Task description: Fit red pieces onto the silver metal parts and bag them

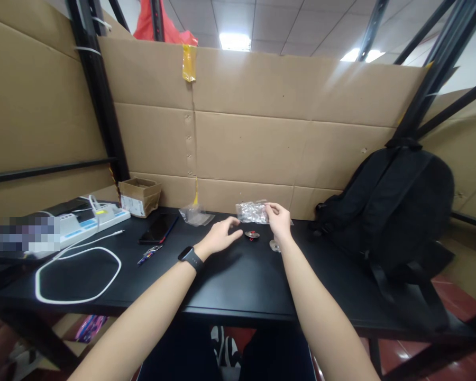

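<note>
My right hand (277,218) pinches the right end of a clear, crinkled plastic bag (252,212) at the back of the black table. My left hand (223,234), with a dark watch on its wrist, is held over the table with thumb and fingers apart and nothing between them. Just right of its thumb lies a small round metallic piece (252,235) with red on it. Another flat, round, silvery piece (274,245) rests by my right wrist, partly covered by it. What the bag holds, if anything, I cannot make out.
A black backpack (396,211) stands on the right. On the left are a phone (158,228), keys (149,254), a small cardboard box (140,196), a white power strip (99,217) and a looped white cable (79,302). More clear plastic (197,216) lies near the cardboard wall (246,143).
</note>
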The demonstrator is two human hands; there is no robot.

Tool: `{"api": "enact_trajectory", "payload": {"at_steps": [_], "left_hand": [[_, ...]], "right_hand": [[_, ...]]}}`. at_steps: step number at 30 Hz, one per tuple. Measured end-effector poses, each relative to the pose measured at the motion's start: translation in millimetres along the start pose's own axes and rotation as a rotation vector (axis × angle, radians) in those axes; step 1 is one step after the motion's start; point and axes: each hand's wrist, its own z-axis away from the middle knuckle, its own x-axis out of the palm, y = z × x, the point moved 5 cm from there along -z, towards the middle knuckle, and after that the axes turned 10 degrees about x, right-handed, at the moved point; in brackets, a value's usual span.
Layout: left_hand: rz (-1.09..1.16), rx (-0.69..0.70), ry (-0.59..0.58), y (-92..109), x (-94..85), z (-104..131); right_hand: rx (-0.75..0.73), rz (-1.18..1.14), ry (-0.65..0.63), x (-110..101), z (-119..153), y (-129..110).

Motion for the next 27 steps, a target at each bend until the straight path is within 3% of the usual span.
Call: {"api": "enact_trajectory", "payload": {"at_steps": [2,5,10,14,18,21,27], "left_hand": [[0.191,-0.117,0.193,-11,-4.4,-2],[0.394,-0.217,0.324,-20,-6.9,-5],[0.478,-0.201,0.398,-20,-16.9,-7],[0.444,-0.163,0.398,-19,-22.5,-5],[0.472,-0.143,0.388,-18,-20.9,-4],[0.495,-0.146,0.392,-17,-19.5,-4],[0.483,-0.081,0.339,-11,-23.1,-7]], "right_hand": [[0.096,-0.152,-0.109,14,4,5],[0.197,-0.298,-0.241,34,14,8],[0.181,-0.239,-0.378,47,29,0],[0.052,-0.166,-0.475,48,38,-13],[0.056,-0.182,-0.62,54,45,-15],[0.059,-0.197,-0.61,56,45,-13],[0.003,-0.276,-0.357,48,34,-10]]}}
